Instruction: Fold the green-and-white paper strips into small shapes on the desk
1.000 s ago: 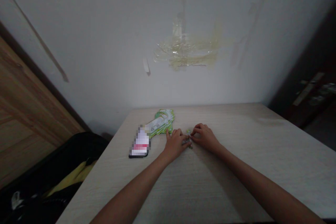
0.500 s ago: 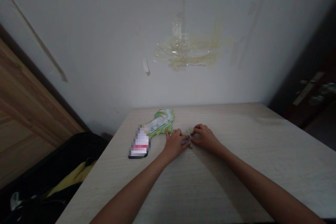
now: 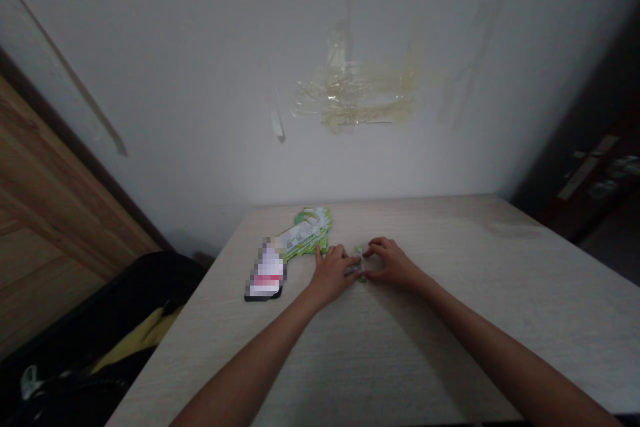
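My left hand (image 3: 333, 272) and my right hand (image 3: 393, 263) meet at the middle of a pale wooden table (image 3: 450, 320). Both pinch a small green and white piece (image 3: 359, 261) that lies between them on the tabletop. It is too small and dim to name. The fingers of both hands are curled in around it. Just left of my left hand lies a fanned stack of green and white packets (image 3: 306, 233).
A phone (image 3: 265, 277) with a lit screen lies left of the packets. A dark bag with yellow parts (image 3: 100, 347) sits on the floor at the left. A white wall with old tape marks (image 3: 350, 97) stands behind the table. Wooden panelling (image 3: 45, 227) is at far left.
Both hands have stayed at the same spot. My right fingers have shifted slightly on the small piece.
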`<action>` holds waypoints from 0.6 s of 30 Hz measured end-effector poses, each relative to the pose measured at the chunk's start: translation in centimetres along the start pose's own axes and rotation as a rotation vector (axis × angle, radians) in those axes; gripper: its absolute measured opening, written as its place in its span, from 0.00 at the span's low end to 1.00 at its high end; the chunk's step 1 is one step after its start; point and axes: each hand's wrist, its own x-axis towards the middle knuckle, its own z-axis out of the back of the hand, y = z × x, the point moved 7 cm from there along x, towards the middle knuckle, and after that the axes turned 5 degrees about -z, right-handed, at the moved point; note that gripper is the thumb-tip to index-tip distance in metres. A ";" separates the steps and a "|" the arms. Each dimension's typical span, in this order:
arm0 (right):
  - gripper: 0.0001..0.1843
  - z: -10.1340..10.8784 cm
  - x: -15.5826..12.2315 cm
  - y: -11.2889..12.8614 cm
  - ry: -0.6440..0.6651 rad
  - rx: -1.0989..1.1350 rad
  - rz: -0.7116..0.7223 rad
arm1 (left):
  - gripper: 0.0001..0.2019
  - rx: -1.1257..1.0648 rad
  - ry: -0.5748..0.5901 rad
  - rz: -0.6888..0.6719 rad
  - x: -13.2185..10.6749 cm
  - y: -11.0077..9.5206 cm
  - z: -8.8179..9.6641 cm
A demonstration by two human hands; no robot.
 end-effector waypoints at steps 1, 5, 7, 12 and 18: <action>0.24 0.0 0.0 0.0 0.000 0.004 0.004 | 0.15 0.004 0.004 0.005 0.0 0.0 0.0; 0.27 -0.1 -0.1 -0.1 0.005 0.016 0.020 | 0.15 0.009 0.002 0.014 0.0 0.1 0.0; 0.28 -0.1 -0.2 0.0 0.018 0.019 0.030 | 0.15 0.008 -0.004 0.005 0.0 0.0 0.1; 0.30 -0.1 -0.5 0.0 0.027 0.017 0.044 | 0.15 0.011 -0.010 -0.001 0.0 0.0 0.1; 0.23 -0.1 -0.5 -0.4 0.011 0.053 0.054 | 0.15 -0.003 0.012 0.004 0.0 -0.2 0.4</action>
